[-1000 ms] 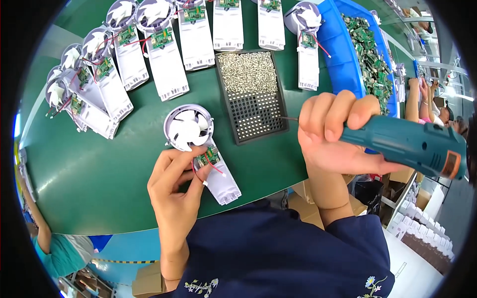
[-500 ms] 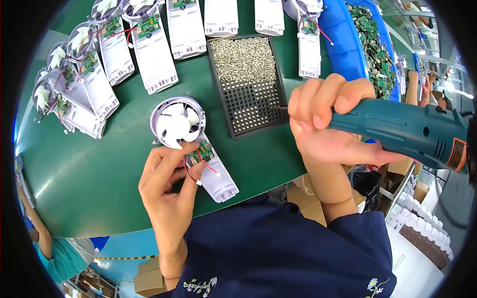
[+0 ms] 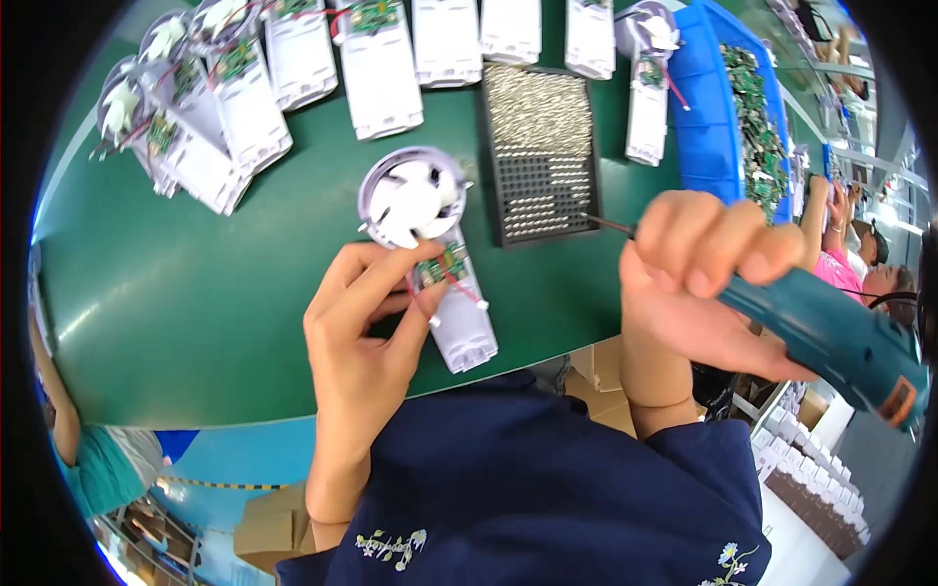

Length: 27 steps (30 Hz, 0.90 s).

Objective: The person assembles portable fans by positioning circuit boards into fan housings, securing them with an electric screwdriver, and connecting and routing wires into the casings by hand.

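Left hand (image 3: 366, 322) on small handheld fan (image 3: 435, 259) lying flat on green table (image 3: 195, 322), near front edge; fingers (image 3: 391, 269) curled, pinching green circuit board (image 3: 442, 266) at fan's neck. Round white fan head points away, white handle toward person. Right hand (image 3: 699, 278) wrapped tight round teal electric screwdriver (image 3: 840, 337); bit tip over lower right corner of black screw tray (image 3: 539, 146), just right of fan. More fans (image 3: 381, 59) rowed along far side. Blue bin (image 3: 708, 107) of circuit boards at right.
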Tool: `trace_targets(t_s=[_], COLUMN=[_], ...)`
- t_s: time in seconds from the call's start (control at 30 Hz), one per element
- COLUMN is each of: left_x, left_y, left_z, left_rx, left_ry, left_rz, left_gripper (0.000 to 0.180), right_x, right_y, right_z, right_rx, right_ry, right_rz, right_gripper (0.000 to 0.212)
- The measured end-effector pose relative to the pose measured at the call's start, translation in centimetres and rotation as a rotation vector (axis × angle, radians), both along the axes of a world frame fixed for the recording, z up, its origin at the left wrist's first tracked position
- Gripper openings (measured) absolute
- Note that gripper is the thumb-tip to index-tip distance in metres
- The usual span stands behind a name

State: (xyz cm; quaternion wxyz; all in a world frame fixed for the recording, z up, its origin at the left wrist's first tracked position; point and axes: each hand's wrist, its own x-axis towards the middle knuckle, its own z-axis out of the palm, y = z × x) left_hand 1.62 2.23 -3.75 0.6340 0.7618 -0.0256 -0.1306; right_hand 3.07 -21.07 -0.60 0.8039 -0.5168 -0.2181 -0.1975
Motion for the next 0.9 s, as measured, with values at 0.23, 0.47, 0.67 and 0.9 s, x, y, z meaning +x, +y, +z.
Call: trace_targets(t_s=[0.23,0.47,0.67,0.9], left_x=[0.1,0.2,0.0,-0.1], left_y=[0.3,0.2,0.3,0.4], left_z=[-0.7,-1.2,-1.3,-1.0], left_rx=[-0.075,-0.089,-0.112,-0.081], left_ry=[0.004,-0.061,-0.069,-0.09], left_rz=[0.019,0.019,0.022,0.009], left_gripper=[0.03,0.032,0.034,0.033], right_x=[-0.8,-0.7,-0.4,-0.9], right_y=[6.0,7.6,7.9,7.9], right_z=[-0.4,-1.6,-1.9,-1.6], right_rx=[-0.003,-0.024,-0.085,-0.036], right_ry=[0.003,0.013,0.01,0.028], right_rz=[0.119,0.169,0.187,0.113], right_gripper=[0.057,0.063,0.064,0.065])
